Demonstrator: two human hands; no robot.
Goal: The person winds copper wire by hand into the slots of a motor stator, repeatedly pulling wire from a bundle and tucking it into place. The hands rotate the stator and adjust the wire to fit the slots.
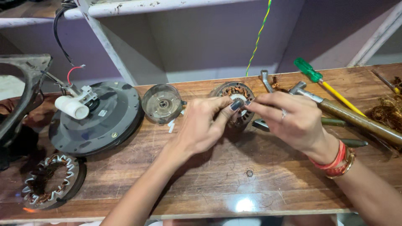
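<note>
Round copper-wound stator [234, 93] — flat on wooden bench

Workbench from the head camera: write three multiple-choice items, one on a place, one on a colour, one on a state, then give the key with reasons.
1. Where does the small round stator with copper windings lie?
A. Under the fingertips of both hands
B. At the bench's left front corner
C. On the upper shelf

2. What colour is the handle of the screwdriver at the back right?
A. Red
B. Green
C. Black

3. How do the left hand and right hand stand?
A. Both flat on the wooden bench
B. Fingertips together in a pinching grip over the stator
C. Each clasping a hammer

Key: A, the hands meet right above it at the bench's middle back; B, the handle is clear green on a yellow shaft; B, thumbs and fingers meet at one spot, though what they pinch is too small to tell.
</note>
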